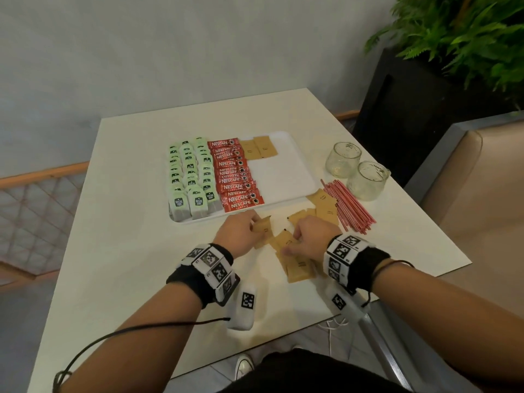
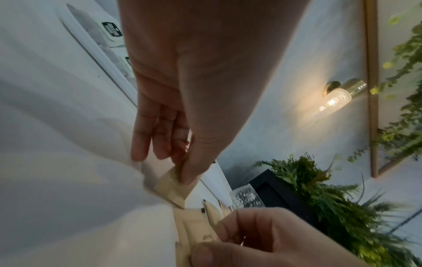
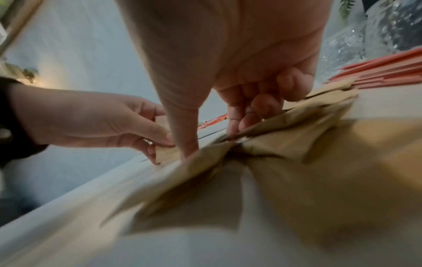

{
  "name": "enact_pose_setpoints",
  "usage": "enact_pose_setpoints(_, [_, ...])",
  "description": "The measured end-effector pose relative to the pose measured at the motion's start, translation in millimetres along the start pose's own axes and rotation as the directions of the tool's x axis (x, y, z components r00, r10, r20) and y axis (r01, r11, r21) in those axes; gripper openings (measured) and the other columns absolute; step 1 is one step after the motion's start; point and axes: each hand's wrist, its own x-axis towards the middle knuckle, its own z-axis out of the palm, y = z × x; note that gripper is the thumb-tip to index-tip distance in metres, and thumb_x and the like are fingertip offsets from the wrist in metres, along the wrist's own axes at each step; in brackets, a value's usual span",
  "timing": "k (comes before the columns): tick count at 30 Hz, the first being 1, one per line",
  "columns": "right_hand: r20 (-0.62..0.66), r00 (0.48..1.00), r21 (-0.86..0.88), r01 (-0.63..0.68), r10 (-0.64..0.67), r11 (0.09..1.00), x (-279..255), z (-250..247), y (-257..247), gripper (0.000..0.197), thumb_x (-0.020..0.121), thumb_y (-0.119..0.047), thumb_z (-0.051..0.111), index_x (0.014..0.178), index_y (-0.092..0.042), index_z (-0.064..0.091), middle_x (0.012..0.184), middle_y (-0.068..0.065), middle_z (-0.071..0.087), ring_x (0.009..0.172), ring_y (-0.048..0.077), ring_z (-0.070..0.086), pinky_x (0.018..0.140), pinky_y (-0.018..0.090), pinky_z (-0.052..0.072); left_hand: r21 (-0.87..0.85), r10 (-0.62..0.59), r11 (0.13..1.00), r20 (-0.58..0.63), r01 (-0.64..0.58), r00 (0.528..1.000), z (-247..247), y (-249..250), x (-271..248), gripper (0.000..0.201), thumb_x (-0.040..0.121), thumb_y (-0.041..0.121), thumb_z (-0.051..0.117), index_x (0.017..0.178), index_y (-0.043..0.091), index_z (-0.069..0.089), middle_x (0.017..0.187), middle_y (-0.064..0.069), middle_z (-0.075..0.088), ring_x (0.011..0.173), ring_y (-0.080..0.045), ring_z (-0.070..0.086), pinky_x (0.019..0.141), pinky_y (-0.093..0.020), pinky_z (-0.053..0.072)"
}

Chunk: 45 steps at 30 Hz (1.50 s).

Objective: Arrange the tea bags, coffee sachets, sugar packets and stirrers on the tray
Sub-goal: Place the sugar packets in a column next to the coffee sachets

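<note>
Low in the frame's centre, the left hand (image 1: 237, 233) pinches one sugar packet (image 1: 262, 226) by its edge while the right hand (image 1: 311, 236) grips another from the loose pile (image 1: 297, 265) below the tray (image 1: 283, 177). Light, thin and crinkly, packets likely lift best by an edge.
</note>
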Motion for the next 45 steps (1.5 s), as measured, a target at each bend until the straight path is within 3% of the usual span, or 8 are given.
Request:
enact_pose_setpoints(4, [0.021,1.0,0.177,0.009,-0.013,0.984,7,-7,2,0.042,0.088,-0.037,0.064,0.06,-0.024,0.036,0.062,-0.007,0.038,0.06,0.014,0.043,0.051,0.023,0.029,-0.015,-0.012,1.0,-0.058,0.011,0.998,-7,-3,-5,0.018,0.089,0.026,0.066,0.081,0.02,0.051,0.08,0.001,0.06,0.073,-0.013,0.055,0.059,-0.026,0.036])
enact_pose_setpoints(10, [-0.19,0.978,0.629,0.184,-0.08,0.755,-2,-9,7,0.035,0.099,-0.034,0.048,0.09,-0.001,0.058,0.092,0.01,0.059,0.078,0.022,0.06,0.075,0.036,0.049,-0.153,-0.025,0.988,-0.075,0.013,0.997,-6,-1,-4,0.006,0.093,0.014,0.053,0.093,0.01,0.057,0.084,-0.008,0.072,0.067,-0.014,0.065,0.058,-0.027,0.048])
enact_pose_setpoints(14, [-0.206,0.978,0.732,0.171,-0.026,0.659,-5,-2,10,0.027,0.092,-0.028,0.061,0.09,-0.004,0.051,0.087,0.01,0.061,0.072,0.019,0.055,0.068,0.037,0.047,-0.391,0.059,0.919,0.029,-0.043,0.998,1,22,-4,0.015,0.096,0.015,0.055,0.106,0.006,0.063,0.085,-0.013,0.075,0.077,-0.023,0.072,0.074,-0.036,0.057])
enact_pose_setpoints(19, [-0.154,0.988,0.877,0.139,-0.006,0.46,-13,5,28,0.021,0.089,-0.01,0.065,0.092,-0.018,0.045,0.075,0.005,0.064,0.066,0.017,0.06,0.059,0.03,0.047,-0.247,0.178,0.956,0.063,-0.157,0.982,14,35,1,0.008,0.092,0.02,0.063,0.094,0.013,0.064,0.09,-0.004,0.071,0.086,-0.021,0.066,0.081,-0.039,0.05])
enact_pose_setpoints(24, [-0.143,0.986,0.838,0.164,-0.081,0.52,-26,7,38,0.023,0.092,-0.019,0.061,0.114,-0.015,0.052,0.085,0.007,0.065,0.067,0.018,0.061,0.058,0.029,0.05,-0.13,0.25,0.963,0.092,-0.238,0.964,23,49,-6,0.009,0.091,0.036,0.064,0.09,0.029,0.058,0.088,0.005,0.063,0.085,-0.018,0.061,0.077,-0.034,0.049])
enact_pose_setpoints(31, [-0.191,0.982,0.75,0.145,0.001,0.646,-21,5,55,0.021,0.097,-0.023,0.055,0.11,-0.008,0.055,0.094,0.017,0.067,0.07,0.017,0.065,0.068,0.039,0.055,0.4,-0.002,0.911,0.247,-0.1,0.969,46,52,-17,0.099,0.06,0.063,0.083,0.133,0.023,0.03,0.124,-0.002,0.047,0.114,-0.024,0.051,0.092,-0.041,0.048])
enact_pose_setpoints(36, [-0.203,0.979,0.754,0.159,-0.003,0.638,-21,6,56,0.014,0.096,-0.02,0.057,0.107,-0.012,0.059,0.087,0.005,0.068,0.069,0.013,0.065,0.064,0.029,0.053,0.501,-0.024,0.863,0.18,-0.071,0.983,52,53,-11,0.091,0.067,0.064,0.078,0.128,0.012,0.036,0.12,-0.005,0.055,0.108,-0.026,0.058,0.082,-0.036,0.047])
enact_pose_setpoints(45, [-0.153,0.979,0.785,0.203,-0.134,0.585,-28,3,44,0.013,0.1,-0.012,0.046,0.097,-0.023,0.054,0.076,0.003,0.055,0.065,0.011,0.052,0.057,0.021,0.045,0.175,0.006,0.983,0.237,-0.049,0.971,35,40,2,0.039,0.095,0.037,0.056,0.122,0.011,0.046,0.116,-0.01,0.063,0.103,-0.03,0.062,0.085,-0.039,0.05])
